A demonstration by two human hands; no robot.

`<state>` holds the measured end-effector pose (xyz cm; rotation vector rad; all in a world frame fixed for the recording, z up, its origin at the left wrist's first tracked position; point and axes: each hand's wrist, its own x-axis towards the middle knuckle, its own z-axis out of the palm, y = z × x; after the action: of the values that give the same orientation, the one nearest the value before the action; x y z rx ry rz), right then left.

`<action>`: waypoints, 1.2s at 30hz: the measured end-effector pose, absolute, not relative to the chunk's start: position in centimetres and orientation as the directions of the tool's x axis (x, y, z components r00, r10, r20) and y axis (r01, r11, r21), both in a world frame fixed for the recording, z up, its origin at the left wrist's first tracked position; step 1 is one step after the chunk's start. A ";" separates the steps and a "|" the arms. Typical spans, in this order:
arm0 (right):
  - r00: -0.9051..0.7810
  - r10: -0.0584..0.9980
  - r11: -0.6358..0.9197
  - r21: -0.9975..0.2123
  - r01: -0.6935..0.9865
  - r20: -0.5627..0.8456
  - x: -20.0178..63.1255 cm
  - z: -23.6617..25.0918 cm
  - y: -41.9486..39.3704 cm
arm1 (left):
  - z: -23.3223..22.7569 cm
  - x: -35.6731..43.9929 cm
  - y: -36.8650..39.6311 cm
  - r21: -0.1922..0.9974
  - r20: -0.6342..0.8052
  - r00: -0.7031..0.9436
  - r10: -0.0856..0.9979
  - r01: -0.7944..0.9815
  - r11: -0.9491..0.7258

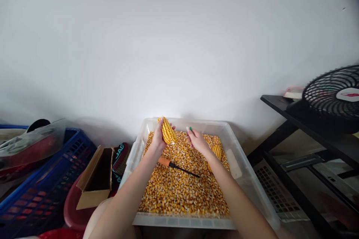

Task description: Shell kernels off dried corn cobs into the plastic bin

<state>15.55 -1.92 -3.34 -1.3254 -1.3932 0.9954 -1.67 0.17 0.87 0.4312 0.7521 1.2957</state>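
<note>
Plain white wall (168, 37) fills the background, floor-level clutter runs along its base. Centre: clear plastic tub (246, 179), shallow, rectangular, full of loose yellow corn kernels (179, 190). An awl-type tool with orange handle and dark shaft (175, 165) lies flat on the kernels, handle toward the left, tip toward the right. A second cob (217, 151) rests on the kernels on the tub's right side, partly hidden by the right forearm.

Left hand (157, 140) is wrapped around a corn cob (168, 130), holding it tilted over the far end of the tub, above the kernels. Right hand (198, 141) is just beside the cob, fingers loosely curled, thumb toward the cob; contact with the cob cannot be told, nothing clearly gripped.

Left of the tub: open cardboard box (95, 179), inside dark and contents not visible; a blue plastic crate (42, 194) holding clear-wrapped items, unclear what; a red basin (73, 209) under the box. Right: black desk (308, 123) with a black fan (333, 97) on it, and a white grid panel (277, 190) lying on the floor below.
</note>
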 end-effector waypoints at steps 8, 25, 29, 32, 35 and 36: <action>0.115 0.929 0.318 -0.917 0.240 0.352 13.9 0.3 -4.4 | 1.5 -1.9 0.0 0.694 -0.293 0.150 0.944 -0.646 0.318; 0.139 0.832 0.520 -0.843 0.138 0.536 11.8 0.9 -6.5 | 1.1 -1.7 -0.3 0.831 -0.095 0.284 0.954 -0.505 0.233; 0.168 0.831 0.526 -0.847 0.078 0.531 11.6 0.8 -6.4 | 1.2 -1.7 -0.4 0.814 -0.071 0.321 0.944 -0.528 0.241; 0.185 0.842 0.513 -0.858 0.014 0.507 11.5 0.7 -6.3 | 1.3 -1.7 -0.5 0.811 -0.073 0.321 0.944 -0.532 0.243; 0.188 0.857 0.491 -0.871 -0.013 0.480 11.3 0.7 -6.4 | 1.3 -1.7 -0.6 0.807 -0.092 0.340 0.936 -0.525 0.270; 0.191 0.859 0.487 -0.873 -0.017 0.475 11.2 0.7 -6.4 | 1.3 -1.7 -0.6 0.803 -0.098 0.348 0.932 -0.526 0.281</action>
<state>11.24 -6.42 0.72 -0.8715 -1.2295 0.7391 -1.67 -0.63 1.31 0.7578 0.6420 1.0726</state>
